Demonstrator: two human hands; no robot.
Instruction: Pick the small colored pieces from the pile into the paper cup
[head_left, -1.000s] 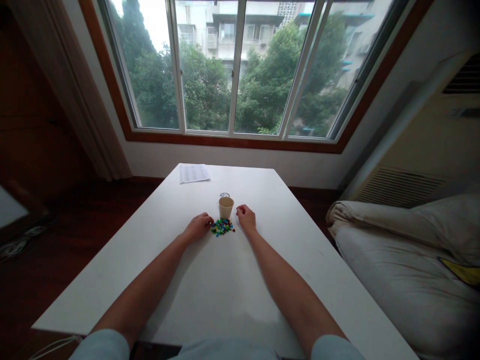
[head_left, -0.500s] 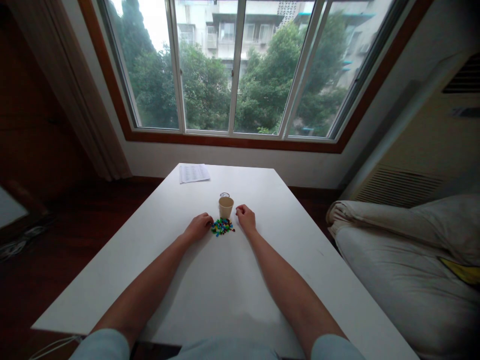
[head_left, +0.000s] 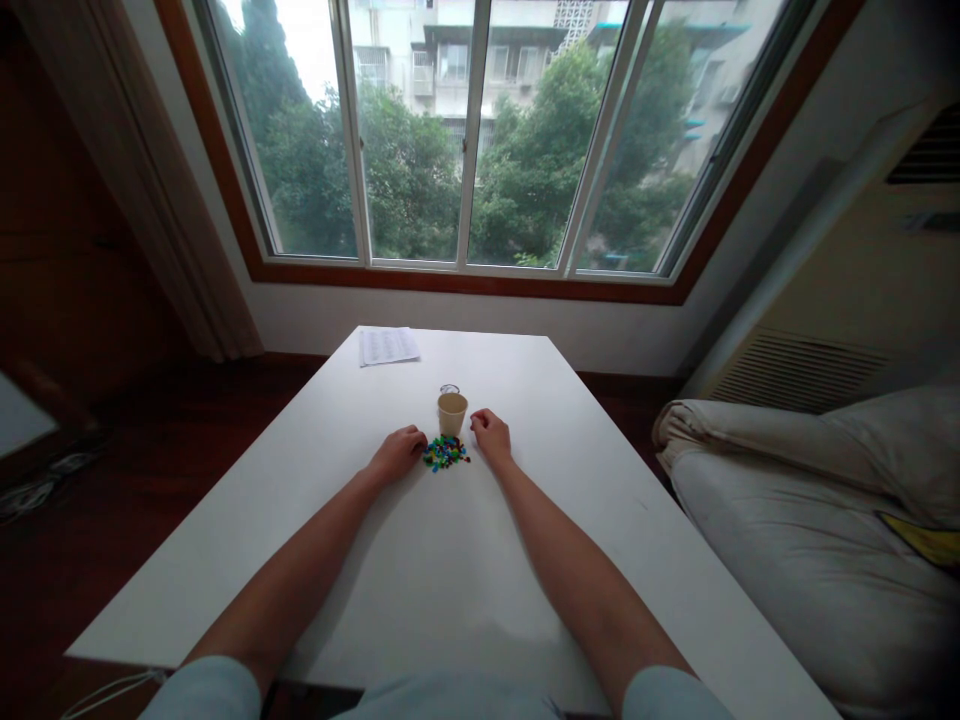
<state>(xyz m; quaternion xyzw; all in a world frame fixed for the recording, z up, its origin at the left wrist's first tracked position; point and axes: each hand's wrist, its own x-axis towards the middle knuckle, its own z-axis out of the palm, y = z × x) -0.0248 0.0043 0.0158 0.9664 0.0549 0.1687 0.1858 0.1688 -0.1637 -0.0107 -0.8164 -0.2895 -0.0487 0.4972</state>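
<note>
A small heap of coloured beads [head_left: 445, 453], blue, green and red, lies on the white table [head_left: 420, 590]. Just behind it stands a tan paper cup [head_left: 452, 412], upright. My left hand [head_left: 399, 451] rests on the table at the left edge of the heap, fingers curled, fingertips touching the beads. My right hand [head_left: 491, 436] rests to the right of the cup and heap, fingers curled in a loose fist; whether it holds a bead is hidden.
A printed sheet of paper [head_left: 388, 346] lies at the table's far left corner. A small clear round thing [head_left: 449, 389] sits behind the cup. A bed with pale bedding [head_left: 810, 530] is close on the right. A wide window fills the wall ahead.
My right hand has shifted slightly left, closer to the cup. The left hand and the beads stay as they were.
</note>
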